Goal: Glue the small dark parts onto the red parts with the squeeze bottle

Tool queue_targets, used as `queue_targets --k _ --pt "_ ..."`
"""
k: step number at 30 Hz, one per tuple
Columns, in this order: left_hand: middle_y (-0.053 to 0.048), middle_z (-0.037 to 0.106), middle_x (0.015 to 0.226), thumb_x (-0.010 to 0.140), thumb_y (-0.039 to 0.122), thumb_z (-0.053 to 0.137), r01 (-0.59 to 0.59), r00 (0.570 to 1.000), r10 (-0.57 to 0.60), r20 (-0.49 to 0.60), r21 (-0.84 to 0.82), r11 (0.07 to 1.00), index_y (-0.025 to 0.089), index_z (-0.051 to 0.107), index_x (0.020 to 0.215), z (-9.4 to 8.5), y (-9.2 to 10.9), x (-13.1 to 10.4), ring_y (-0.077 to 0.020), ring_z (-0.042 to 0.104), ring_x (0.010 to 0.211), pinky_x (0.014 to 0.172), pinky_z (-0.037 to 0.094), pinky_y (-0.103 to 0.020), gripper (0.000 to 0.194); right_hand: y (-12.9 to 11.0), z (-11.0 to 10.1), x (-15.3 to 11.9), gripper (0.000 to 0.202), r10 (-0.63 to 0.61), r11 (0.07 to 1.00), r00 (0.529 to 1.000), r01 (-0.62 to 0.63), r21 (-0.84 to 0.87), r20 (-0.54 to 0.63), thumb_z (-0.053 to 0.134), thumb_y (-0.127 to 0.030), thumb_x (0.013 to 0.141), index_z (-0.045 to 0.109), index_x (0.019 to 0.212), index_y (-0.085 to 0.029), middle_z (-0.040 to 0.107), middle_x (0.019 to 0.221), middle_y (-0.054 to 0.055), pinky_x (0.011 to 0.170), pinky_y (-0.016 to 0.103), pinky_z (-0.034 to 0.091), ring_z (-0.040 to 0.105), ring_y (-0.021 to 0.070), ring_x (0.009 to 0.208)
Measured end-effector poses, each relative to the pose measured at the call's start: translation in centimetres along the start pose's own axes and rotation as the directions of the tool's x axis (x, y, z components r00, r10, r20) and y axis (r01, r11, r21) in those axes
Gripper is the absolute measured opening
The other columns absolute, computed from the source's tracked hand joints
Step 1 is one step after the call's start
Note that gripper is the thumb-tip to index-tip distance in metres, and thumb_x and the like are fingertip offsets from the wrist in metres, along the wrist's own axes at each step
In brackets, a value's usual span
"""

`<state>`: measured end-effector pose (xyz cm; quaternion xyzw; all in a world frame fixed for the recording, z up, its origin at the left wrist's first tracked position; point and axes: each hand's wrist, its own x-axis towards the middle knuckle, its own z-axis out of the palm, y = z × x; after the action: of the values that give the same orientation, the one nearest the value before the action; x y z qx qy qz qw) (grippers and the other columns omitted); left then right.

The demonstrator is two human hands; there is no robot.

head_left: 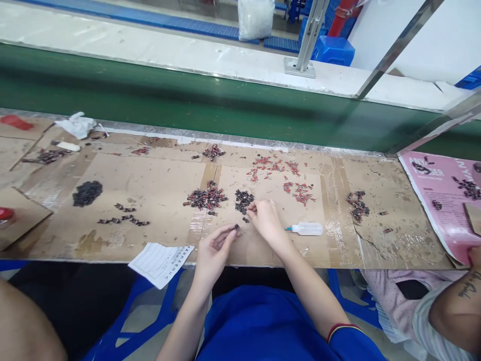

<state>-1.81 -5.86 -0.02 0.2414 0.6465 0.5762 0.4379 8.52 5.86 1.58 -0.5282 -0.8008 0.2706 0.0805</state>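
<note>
Between the thumb and index finger of my left hand (217, 243) is a small black part (236, 227), held just above the cardboard. My right hand (262, 215) has its fingertips pinched at the lower right edge of a pile of small black parts (244, 201); what they grip, if anything, is too small to make out. Left of that pile lies a heap of red and black pieces (206, 196). Red pieces (302, 193) are scattered beyond my right hand. A clear bottle with a blue tip (309, 228) lies to the right of my right wrist.
Cardboard (158, 185) covers the bench. A printed paper slip (161, 264) overhangs the front edge. Further left is a dark pile (87, 193). A green belt (188, 108) runs behind. Other people sit on both sides; one's tattooed arm (460, 306) is at right.
</note>
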Motion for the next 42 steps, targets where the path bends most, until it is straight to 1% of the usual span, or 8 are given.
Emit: queue_targets --k 3,6,12,15,19,24,30,42 --pt "-0.011 0.077 0.087 0.064 0.049 0.078 -0.029 0.999 0.029 -0.039 -0.009 1.000 0.014 0.071 0.086 -0.2 -0.1 0.2 -0.0242 0.074 0.077 0.082 0.061 -0.040 0.041 0.0 -0.3 -0.3 0.010 -0.048 0.998 0.999 0.048 0.028 -0.010 0.061 -0.013 0.085 0.069 0.081 -0.018 0.073 0.087 0.009 0.084 0.036 0.047 0.065 0.0231 0.088" --pt "-0.011 0.077 0.088 0.067 0.047 0.076 -0.056 0.997 0.056 -0.057 0.001 0.998 0.014 0.071 0.090 -0.3 -0.1 0.5 -0.0230 0.074 0.076 0.080 0.061 -0.039 0.041 0.3 -1.0 -1.2 0.013 -0.153 0.968 0.988 0.156 0.198 -0.028 0.056 -0.014 0.089 0.068 0.089 -0.020 0.072 0.088 0.005 0.081 0.031 0.050 0.066 0.0183 0.083" --pt "-0.010 0.075 0.100 0.075 0.041 0.070 -0.152 0.988 0.152 0.003 0.073 0.986 0.017 0.074 0.094 0.0 0.5 0.7 -0.0224 0.072 0.086 0.086 0.059 -0.038 0.030 0.8 -1.8 -3.1 0.029 -0.497 0.839 0.866 0.496 0.222 -0.056 0.050 -0.008 0.090 0.071 0.103 -0.022 0.068 0.098 0.008 0.087 0.034 0.052 0.063 0.0186 0.097" --pt "-0.011 0.074 0.104 0.075 0.039 0.070 -0.160 0.987 0.160 0.014 0.102 0.982 0.018 0.074 0.094 0.2 0.7 0.5 -0.0235 0.071 0.093 0.089 0.057 -0.038 0.029 1.1 -1.5 -3.3 0.029 -0.448 0.851 0.890 0.452 0.266 -0.082 0.053 -0.010 0.089 0.069 0.110 -0.023 0.070 0.097 0.007 0.087 0.034 0.054 0.066 0.0183 0.095" --pt "-0.010 0.075 0.099 0.074 0.039 0.072 -0.133 0.991 0.130 0.028 0.136 0.982 0.017 0.072 0.098 0.4 1.0 0.1 -0.0238 0.072 0.090 0.089 0.058 -0.038 0.033 1.2 -1.2 -3.1 0.024 -0.251 0.884 0.968 0.241 0.402 -0.027 0.061 -0.014 0.086 0.069 0.108 -0.022 0.076 0.095 0.006 0.083 0.032 0.057 0.072 0.0180 0.087" --pt "-0.009 0.076 0.100 0.076 0.036 0.069 -0.214 0.975 0.198 0.099 0.203 0.956 0.019 0.073 0.100 0.2 1.2 -0.1 -0.0232 0.072 0.090 0.089 0.058 -0.037 0.030 1.2 -2.2 -3.0 0.023 -0.210 0.886 0.973 0.149 0.440 0.092 0.063 -0.010 0.082 0.070 0.101 -0.022 0.078 0.092 0.004 0.081 0.031 0.058 0.074 0.0191 0.084" --pt "-0.007 0.076 0.098 0.076 0.031 0.069 -0.312 0.942 0.264 0.208 0.247 0.918 0.021 0.075 0.096 0.0 1.9 0.5 -0.0233 0.073 0.086 0.087 0.059 -0.036 0.023 1.4 -3.8 -2.9 0.023 -0.282 0.903 0.946 0.205 0.376 0.161 0.064 -0.010 0.083 0.071 0.103 -0.019 0.078 0.091 0.006 0.080 0.030 0.057 0.075 0.0199 0.084" --pt "-0.006 0.078 0.092 0.076 0.029 0.068 -0.419 0.890 0.330 0.316 0.278 0.864 0.019 0.074 0.094 0.0 2.7 0.5 -0.0204 0.074 0.075 0.077 0.063 -0.033 0.021 2.3 -4.1 -4.0 0.016 -0.535 0.837 0.844 0.526 0.149 0.025 0.060 -0.018 0.090 0.073 0.099 -0.019 0.076 0.094 0.008 0.082 0.030 0.054 0.070 0.0192 0.088"
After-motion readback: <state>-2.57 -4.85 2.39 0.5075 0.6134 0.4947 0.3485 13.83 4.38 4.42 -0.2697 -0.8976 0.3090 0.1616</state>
